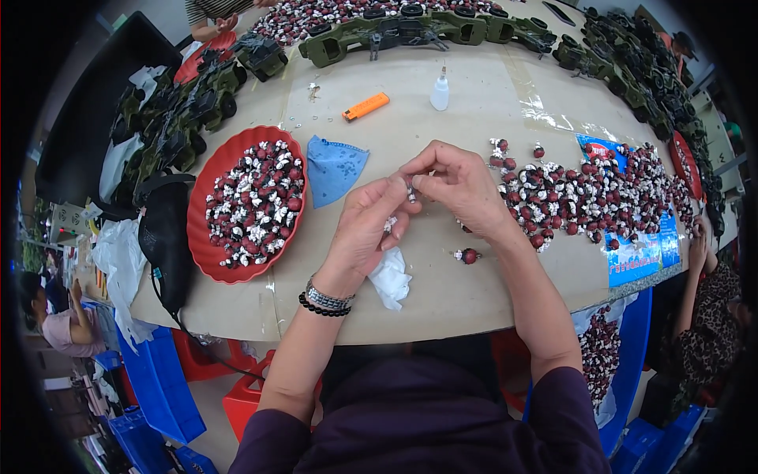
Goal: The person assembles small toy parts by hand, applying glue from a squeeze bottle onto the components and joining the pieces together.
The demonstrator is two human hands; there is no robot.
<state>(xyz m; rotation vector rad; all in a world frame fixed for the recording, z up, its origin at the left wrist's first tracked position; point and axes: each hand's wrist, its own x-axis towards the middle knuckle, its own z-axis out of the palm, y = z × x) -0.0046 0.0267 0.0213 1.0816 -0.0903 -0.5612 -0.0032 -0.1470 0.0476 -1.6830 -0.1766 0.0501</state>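
Note:
Over the middle of the table my left hand [367, 225] and my right hand [466, 189] meet, fingertips pinched around a tiny figurine [411, 192], mostly covered by the fingers. A second small white piece [390, 224] is tucked in my left fingers. Below the hands lies a crumpled white tissue [391, 279]. One loose red, white and black figurine [467, 255] rests under my right wrist. To the right spreads a heap of such figurines [568, 197], partly on a blue printed sheet [632, 272]. A red scalloped bowl [207, 257] on the left holds many more.
A blue cloth [335, 167] lies beside the bowl. Farther off are an orange box cutter [365, 107] and a small white dropper bottle [440, 91]. Green toy military vehicles [403, 31] line the far and side edges. A black bag [166, 245] hangs at the left edge. Other people sit around.

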